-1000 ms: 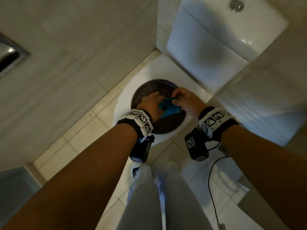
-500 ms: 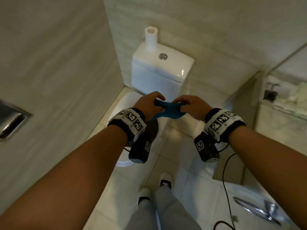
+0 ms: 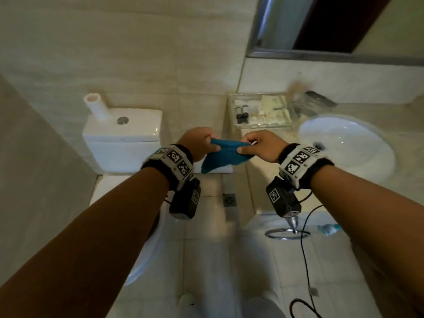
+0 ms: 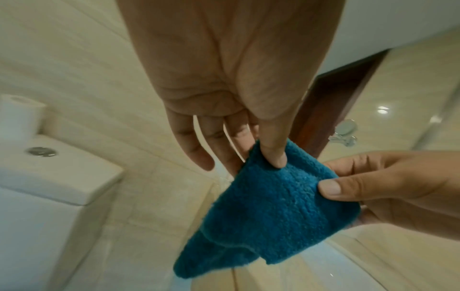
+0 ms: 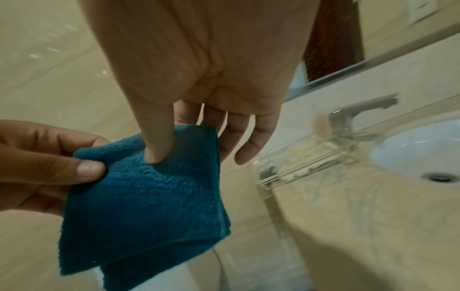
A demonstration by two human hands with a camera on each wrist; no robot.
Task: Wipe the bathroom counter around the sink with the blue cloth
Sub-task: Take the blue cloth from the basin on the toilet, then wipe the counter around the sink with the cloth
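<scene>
A folded blue cloth hangs in the air between my two hands, left of the counter. My left hand pinches its left top corner with thumb and fingers, and my right hand pinches the right top corner. The left wrist view shows the cloth under my left thumb; the right wrist view shows the cloth under my right thumb. The white round sink sits in the beige marble counter to the right. A chrome tap stands behind the basin.
A clear tray of toiletries stands on the counter's left end. The white toilet with a paper roll on its tank is at the left. A mirror hangs above the counter. A floor drain lies below.
The view has swung up and right from the toilet bowl to the counter and sink. Both hands have risen with the cloth and now stretch it between them.
</scene>
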